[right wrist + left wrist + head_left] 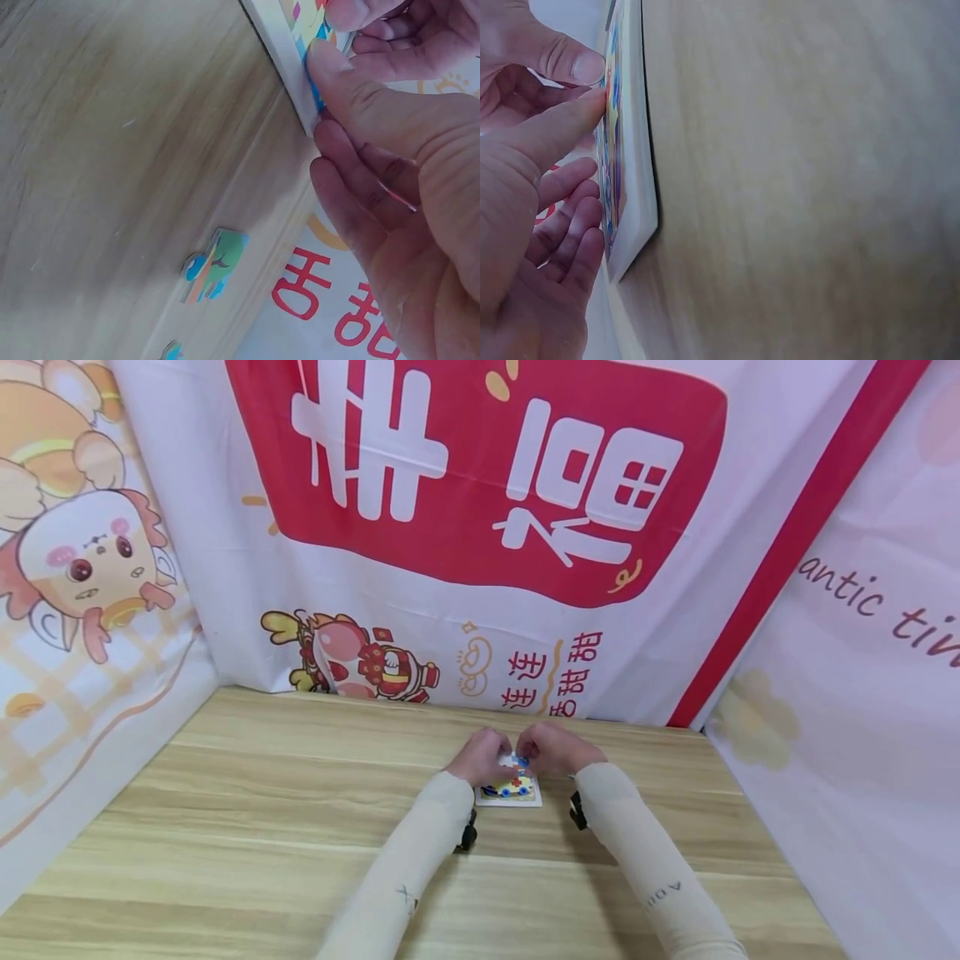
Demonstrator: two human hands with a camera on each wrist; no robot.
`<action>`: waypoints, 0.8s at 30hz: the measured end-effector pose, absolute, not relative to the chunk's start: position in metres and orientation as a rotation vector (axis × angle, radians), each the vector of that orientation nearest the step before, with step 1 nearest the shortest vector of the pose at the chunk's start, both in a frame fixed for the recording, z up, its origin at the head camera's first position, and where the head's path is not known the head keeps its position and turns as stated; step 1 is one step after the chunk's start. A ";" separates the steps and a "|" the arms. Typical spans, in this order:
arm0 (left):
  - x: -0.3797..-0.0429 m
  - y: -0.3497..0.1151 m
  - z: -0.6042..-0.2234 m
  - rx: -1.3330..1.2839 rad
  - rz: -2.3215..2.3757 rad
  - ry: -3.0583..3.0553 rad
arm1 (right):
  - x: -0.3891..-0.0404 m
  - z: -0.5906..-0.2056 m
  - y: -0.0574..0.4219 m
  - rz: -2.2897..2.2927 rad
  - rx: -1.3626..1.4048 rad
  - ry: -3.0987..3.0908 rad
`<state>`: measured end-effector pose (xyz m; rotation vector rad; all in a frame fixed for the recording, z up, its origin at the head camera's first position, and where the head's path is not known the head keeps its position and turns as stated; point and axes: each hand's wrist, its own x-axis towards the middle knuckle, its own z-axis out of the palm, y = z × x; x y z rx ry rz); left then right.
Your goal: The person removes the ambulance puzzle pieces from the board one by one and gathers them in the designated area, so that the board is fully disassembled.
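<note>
A small puzzle board [512, 799] with a white border and a printed vehicle marked with a red cross lies on the wooden table. My left hand [480, 760] is at its left side and upper edge, thumb pressing on the picture. From the right, my right hand [557, 749] reaches to the upper part, its thumb [334, 67] also down on the picture. Both thumbs nearly meet, and the other fingers bend loosely by the board's far edge. In the left wrist view the board [636, 195] shows edge-on. Whatever lies under the thumbs is hidden.
In the right wrist view, a green and blue puzzle piece [227, 255] lies on the table beyond the board, with another small blue piece [172, 351] farther off. A printed cloth [480, 560] hangs along the table's back edge, and cloth walls stand at both sides.
</note>
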<state>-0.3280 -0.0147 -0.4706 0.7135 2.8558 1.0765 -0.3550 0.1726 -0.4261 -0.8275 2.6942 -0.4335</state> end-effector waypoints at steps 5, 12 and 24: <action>-0.329 -0.013 -0.471 0.694 1.107 2.844 | -0.355 -0.424 0.170 -0.406 -0.840 2.705; -0.329 -0.013 -0.472 0.618 1.116 2.819 | -0.354 -0.423 0.167 -0.386 -0.831 2.705; -0.325 -0.013 -0.471 0.670 1.131 2.862 | -0.355 -0.423 0.165 -0.308 -0.908 2.718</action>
